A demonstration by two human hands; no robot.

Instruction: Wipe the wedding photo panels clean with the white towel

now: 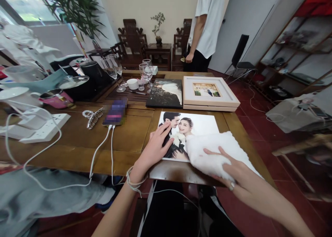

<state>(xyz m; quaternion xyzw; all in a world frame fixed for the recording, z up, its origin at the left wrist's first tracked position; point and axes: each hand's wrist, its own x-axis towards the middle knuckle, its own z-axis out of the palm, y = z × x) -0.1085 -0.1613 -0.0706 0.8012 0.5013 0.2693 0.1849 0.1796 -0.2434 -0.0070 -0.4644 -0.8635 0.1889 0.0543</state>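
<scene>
A flat photo panel (pixel 202 123) with a wedding portrait on white lies near the front edge of the wooden table (pixel 135 140). My left hand (pixel 157 142) rests flat on its left part, fingers stretched out and nothing held. In my right hand (pixel 233 171) is a folded white towel (pixel 207 143), gripped with the thumb side on top and lying over the panel's right part. The towel hides that corner of the panel. Behind the panel are a dark photo album (pixel 166 92) and a pale framed photo (pixel 210 92).
Wine glasses (pixel 146 71) and a white cup (pixel 132 83) stand at the back. To the left lie a phone (pixel 114 112) with cables, a hair claw (pixel 94 119) and a power strip (pixel 48 126). A person (pixel 204 26) stands behind the table; another's leg (pixel 52 195) is at left.
</scene>
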